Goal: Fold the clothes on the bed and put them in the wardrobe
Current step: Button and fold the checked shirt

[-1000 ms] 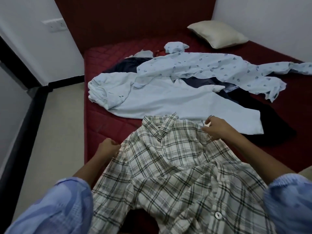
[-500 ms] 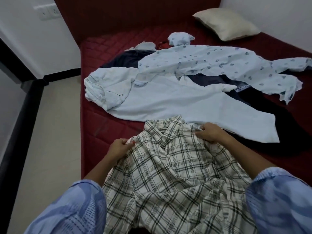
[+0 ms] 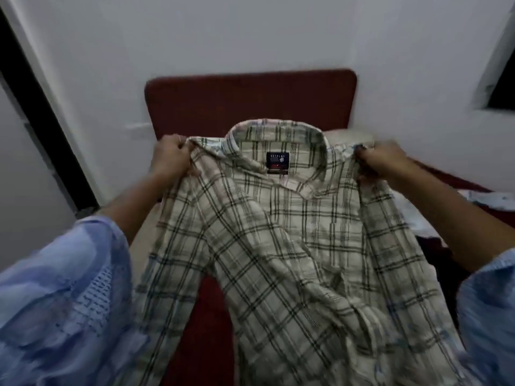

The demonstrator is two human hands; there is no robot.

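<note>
Gripping one shoulder each, left hand (image 3: 170, 158) and right hand (image 3: 383, 161) hold a cream plaid shirt (image 3: 278, 232) spread upright above the maroon bed (image 3: 211, 316); dark collar label (image 3: 277, 162) faces the camera. Headboard (image 3: 250, 104) and pale-blue clothing (image 3: 490, 197) behind.

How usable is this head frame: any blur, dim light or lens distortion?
Head view: dim, flat light; motion blur smears the sleeves and both hands, left hand and right hand; the plaid shirt reads clearly, its collar label illegible; wide-angle lens bends the wall edges.
</note>
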